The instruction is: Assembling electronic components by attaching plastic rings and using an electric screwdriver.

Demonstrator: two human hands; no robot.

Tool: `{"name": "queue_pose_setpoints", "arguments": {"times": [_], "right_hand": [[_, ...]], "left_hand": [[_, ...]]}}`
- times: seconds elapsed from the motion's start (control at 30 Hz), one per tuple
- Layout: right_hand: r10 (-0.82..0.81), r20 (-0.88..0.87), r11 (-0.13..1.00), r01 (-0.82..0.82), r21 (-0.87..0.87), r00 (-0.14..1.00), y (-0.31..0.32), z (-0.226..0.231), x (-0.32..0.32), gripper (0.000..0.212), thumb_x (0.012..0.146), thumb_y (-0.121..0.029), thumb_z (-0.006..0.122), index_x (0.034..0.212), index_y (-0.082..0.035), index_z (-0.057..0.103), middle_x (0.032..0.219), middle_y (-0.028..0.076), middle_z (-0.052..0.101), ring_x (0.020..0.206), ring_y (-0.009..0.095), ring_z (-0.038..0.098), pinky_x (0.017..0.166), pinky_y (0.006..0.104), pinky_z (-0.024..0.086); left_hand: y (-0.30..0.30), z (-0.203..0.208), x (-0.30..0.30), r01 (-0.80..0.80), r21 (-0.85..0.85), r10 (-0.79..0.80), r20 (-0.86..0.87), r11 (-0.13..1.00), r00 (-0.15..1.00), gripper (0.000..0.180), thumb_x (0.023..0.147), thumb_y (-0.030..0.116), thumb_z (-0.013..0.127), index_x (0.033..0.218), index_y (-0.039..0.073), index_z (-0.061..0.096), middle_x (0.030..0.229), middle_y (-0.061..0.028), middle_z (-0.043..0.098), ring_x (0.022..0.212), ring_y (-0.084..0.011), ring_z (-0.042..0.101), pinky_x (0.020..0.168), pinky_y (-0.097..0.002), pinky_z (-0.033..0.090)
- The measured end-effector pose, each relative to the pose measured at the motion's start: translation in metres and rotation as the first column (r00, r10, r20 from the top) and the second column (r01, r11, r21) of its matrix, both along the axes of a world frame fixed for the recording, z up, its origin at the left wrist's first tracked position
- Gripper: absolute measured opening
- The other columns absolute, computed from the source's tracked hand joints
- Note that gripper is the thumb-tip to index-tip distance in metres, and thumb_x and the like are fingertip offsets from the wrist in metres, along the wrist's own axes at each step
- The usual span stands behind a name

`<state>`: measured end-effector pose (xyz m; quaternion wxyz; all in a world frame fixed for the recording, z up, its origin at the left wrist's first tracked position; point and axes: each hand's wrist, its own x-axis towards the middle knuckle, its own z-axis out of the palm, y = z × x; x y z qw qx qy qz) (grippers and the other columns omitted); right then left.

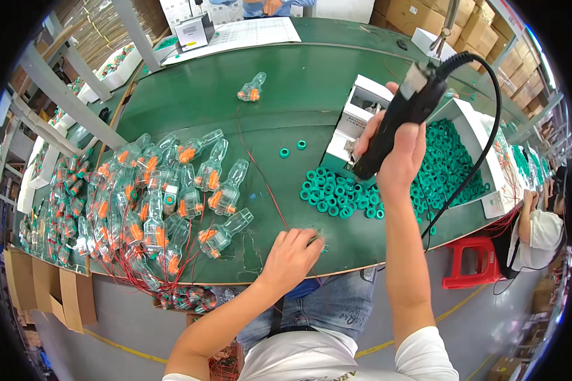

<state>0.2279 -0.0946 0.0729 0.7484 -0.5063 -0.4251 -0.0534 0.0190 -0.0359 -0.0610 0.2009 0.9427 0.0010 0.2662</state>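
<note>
My right hand [400, 146] is wrapped round a black electric screwdriver [397, 120]. The tool slants down to the left, beside a white-and-green box-shaped fixture [356, 120] and above loose green rings [337, 193]. A black cable [489, 127] loops from its top. My left hand [292, 257] is closed low over the green table near the front edge. Its curled fingers hide most of whatever they hold; a faint clear, greenish bit shows at the fingertips. A thin red wire [264, 174] runs down the table to this hand.
Clear plastic bottle-shaped parts with orange pieces [152, 222] and red wires pile up at the left. One similar part [251, 89] lies farther back. A white tray [483, 152] of green rings stands right. A red stool [470, 263] and two other people are beyond the table.
</note>
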Motion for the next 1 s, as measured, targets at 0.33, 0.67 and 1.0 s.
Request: {"name": "queue_pose_setpoints", "arguments": {"times": [0.33, 0.67, 1.0], "right_hand": [[0.276, -0.393, 0.955, -0.298, 0.006, 0.877, -0.035, -0.051, -0.083, 0.105, 0.075, -0.070, 0.070, 0.138, 0.006, 0.033, 0.072, 0.011, 0.060, 0.052, 0.020, 0.061, 0.048, 0.0312, 0.052], [0.320, -0.361, 0.928, -0.367, -0.068, 0.876, -0.042, -0.064, -0.093, 0.096, 0.077, -0.075, 0.062, 0.132, -0.001, 0.037, 0.073, 0.012, 0.058, 0.053, 0.023, 0.060, 0.049, 0.0350, 0.053], [0.292, -0.343, 0.937, -0.339, -0.085, 0.893, -0.042, -0.077, -0.100, 0.105, 0.075, -0.077, 0.062, 0.134, 0.008, 0.039, 0.076, 0.005, 0.061, 0.054, 0.010, 0.054, 0.048, 0.0214, 0.039]], "left_hand": [[0.003, 0.003, -0.008, 0.059, -0.105, -0.067, -0.081, 0.993, 0.994, 0.032, 0.082, 0.021, 0.072, 0.111, 0.007, 0.067, 0.116, -0.0056, 0.061, 0.102, -0.0238, 0.057, 0.084, -0.0385, 0.044], [0.005, 0.001, -0.006, 0.044, -0.156, -0.050, -0.036, 0.987, 0.998, 0.022, 0.077, 0.021, 0.078, 0.091, 0.009, 0.066, 0.104, -0.0049, 0.059, 0.098, -0.0262, 0.057, 0.079, -0.0397, 0.043], [0.007, -0.002, -0.009, 0.065, -0.239, -0.082, -0.065, 0.969, 0.994, 0.020, 0.078, 0.020, 0.077, 0.089, 0.009, 0.064, 0.099, -0.0064, 0.057, 0.097, -0.0278, 0.055, 0.080, -0.0403, 0.042]]}}
